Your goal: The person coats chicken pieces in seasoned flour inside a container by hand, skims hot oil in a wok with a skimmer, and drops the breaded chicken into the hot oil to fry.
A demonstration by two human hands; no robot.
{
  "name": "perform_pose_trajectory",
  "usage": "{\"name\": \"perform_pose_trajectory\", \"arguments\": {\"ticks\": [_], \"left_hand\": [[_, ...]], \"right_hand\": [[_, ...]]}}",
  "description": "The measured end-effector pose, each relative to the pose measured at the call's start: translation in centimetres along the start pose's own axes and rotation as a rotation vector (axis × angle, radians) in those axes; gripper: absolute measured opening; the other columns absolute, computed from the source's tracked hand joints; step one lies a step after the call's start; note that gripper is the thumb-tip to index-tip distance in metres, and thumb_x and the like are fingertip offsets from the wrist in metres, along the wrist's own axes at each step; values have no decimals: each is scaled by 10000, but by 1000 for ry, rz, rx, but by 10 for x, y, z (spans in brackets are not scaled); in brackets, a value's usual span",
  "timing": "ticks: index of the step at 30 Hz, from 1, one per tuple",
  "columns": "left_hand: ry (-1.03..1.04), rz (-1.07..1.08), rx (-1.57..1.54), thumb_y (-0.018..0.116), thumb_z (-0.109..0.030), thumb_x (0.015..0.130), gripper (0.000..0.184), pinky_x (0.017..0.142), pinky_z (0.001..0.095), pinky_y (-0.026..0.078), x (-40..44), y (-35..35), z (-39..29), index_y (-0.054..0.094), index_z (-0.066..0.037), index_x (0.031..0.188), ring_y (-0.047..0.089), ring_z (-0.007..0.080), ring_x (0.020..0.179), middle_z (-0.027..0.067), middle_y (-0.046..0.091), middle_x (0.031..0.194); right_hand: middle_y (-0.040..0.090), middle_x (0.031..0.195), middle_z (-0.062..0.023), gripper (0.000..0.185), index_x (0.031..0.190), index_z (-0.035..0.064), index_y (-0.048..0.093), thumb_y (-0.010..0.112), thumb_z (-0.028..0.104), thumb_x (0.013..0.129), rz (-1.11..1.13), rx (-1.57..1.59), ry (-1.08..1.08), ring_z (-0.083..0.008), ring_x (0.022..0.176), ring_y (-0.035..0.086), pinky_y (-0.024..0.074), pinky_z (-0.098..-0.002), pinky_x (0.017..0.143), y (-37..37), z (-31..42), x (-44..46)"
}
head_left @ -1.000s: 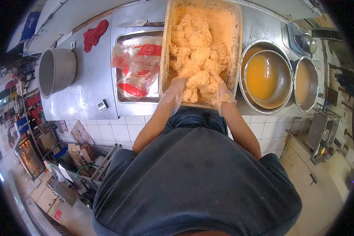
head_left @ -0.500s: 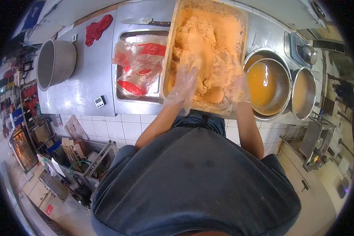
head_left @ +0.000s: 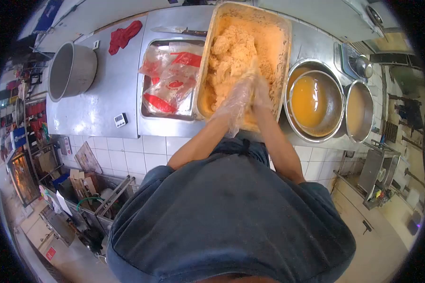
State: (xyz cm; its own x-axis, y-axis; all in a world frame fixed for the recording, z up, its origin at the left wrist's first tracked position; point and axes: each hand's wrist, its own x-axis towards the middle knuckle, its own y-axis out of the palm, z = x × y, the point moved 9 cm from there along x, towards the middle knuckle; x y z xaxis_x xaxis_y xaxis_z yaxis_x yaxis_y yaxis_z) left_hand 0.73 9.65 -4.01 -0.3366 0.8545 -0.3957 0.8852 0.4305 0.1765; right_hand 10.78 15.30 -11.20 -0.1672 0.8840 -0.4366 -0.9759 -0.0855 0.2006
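Observation:
A large rectangular tub holds orange-tinted flour and a heap of lumpy, flour-coated pieces. Both my hands wear clear plastic gloves and are inside the tub, close together at the near side of the heap. My left hand is angled inward, its fingers closed and partly lost in the flour. Beside it, my right hand is turned on edge with its fingers closed toward the left hand. Whatever lies between them is hidden by the gloves and blur.
Right of the tub are nested metal bowls with orange liquid and a pot of pale liquid. To the left are a metal tray with red-and-white plastic bags, a knife, a timer, a red cloth and a big pot.
My right hand has moved left from the tub's right side to meet my left hand. My left hand has shifted slightly right. The camera view has turned a little.

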Motion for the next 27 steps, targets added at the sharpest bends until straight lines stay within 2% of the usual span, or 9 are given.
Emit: {"name": "perform_pose_trajectory", "arguments": {"ticks": [4, 7, 9, 10, 12, 13, 15, 20, 27], "left_hand": [[-172, 239, 454, 461, -400, 1006, 476, 1000, 414, 425, -16, -6, -5, 532, -77, 1350, 551, 316, 1166, 199, 531, 1353], [-216, 361, 648, 464, -327, 1007, 399, 1033, 452, 415, -66, -8, -59, 575, -91, 1308, 569, 326, 1176, 212, 557, 1344], [551, 250, 1249, 494, -253, 976, 329, 1061, 469, 379, -73, 5, -15, 613, -94, 1239, 539, 296, 1227, 201, 567, 1316], [570, 286, 1262, 511, -225, 943, 308, 1039, 489, 394, -68, 11, 21, 623, -91, 1197, 522, 300, 1226, 180, 578, 1253], [1122, -69, 1075, 507, -258, 934, 291, 1031, 495, 397, -83, 10, 62, 627, -77, 1127, 537, 316, 1138, 155, 583, 1184], [960, 22, 1069, 508, -306, 934, 322, 1032, 494, 395, -75, 23, 76, 625, -85, 1137, 543, 321, 1135, 151, 588, 1178], [583, 169, 1019, 528, -391, 918, 371, 1038, 477, 390, -78, 38, 65, 642, -96, 1111, 536, 318, 1154, 140, 600, 1186], [228, -121, 620, 620, -258, 796, 292, 781, 452, 511, -152, 50, 38, 675, -8, 935, 652, 342, 854, 228, 664, 887], [416, -313, 683, 634, -159, 724, 208, 686, 473, 508, -135, 44, 56, 649, 24, 822, 660, 378, 768, 226, 644, 755]], "right_hand": [[727, 955, -85, 217, 1000, 66, 715, 578, 217, 926, 91, -1805, -601, -208, 942, 678, 519, -361, 905, 31, 49, 7], [679, 1103, -109, 206, 1065, 82, 652, 533, 188, 934, 26, -1725, -973, -217, 1070, 630, 462, -372, 994, 4, 1, 23], [587, 1244, -104, 281, 1229, 86, 506, 472, 189, 970, 63, -1926, -859, -209, 1176, 551, 416, -359, 1045, -21, -22, 39], [541, 1315, -102, 339, 1311, 88, 433, 442, 190, 988, 74, -2058, -841, -205, 1229, 511, 392, -353, 1070, -31, -31, 44], [448, 1456, -98, 471, 1474, 91, 286, 381, 190, 1024, 73, -2441, -919, -198, 1335, 432, 346, -341, 1121, -47, -51, 59], [402, 1527, -96, 542, 1556, 93, 213, 351, 191, 1041, 49, -2662, -1021, -194, 1388, 393, 323, -335, 1146, -58, -59, 64], [447, 1458, -110, 504, 1521, 74, 262, 358, 200, 1042, -45, -2412, -1065, -210, 1314, 433, 353, -343, 1095, -55, -32, 51], [560, 1287, -144, 436, 1434, 28, 384, 375, 224, 1045, -7, -1834, -1003, -252, 1128, 535, 429, -365, 967, -56, 25, -2], [698, 1060, -178, 402, 1294, -17, 553, 437, 265, 1032, 205, -1576, -818, -296, 874, 657, 516, -389, 765, -94, 70, 1]]}}
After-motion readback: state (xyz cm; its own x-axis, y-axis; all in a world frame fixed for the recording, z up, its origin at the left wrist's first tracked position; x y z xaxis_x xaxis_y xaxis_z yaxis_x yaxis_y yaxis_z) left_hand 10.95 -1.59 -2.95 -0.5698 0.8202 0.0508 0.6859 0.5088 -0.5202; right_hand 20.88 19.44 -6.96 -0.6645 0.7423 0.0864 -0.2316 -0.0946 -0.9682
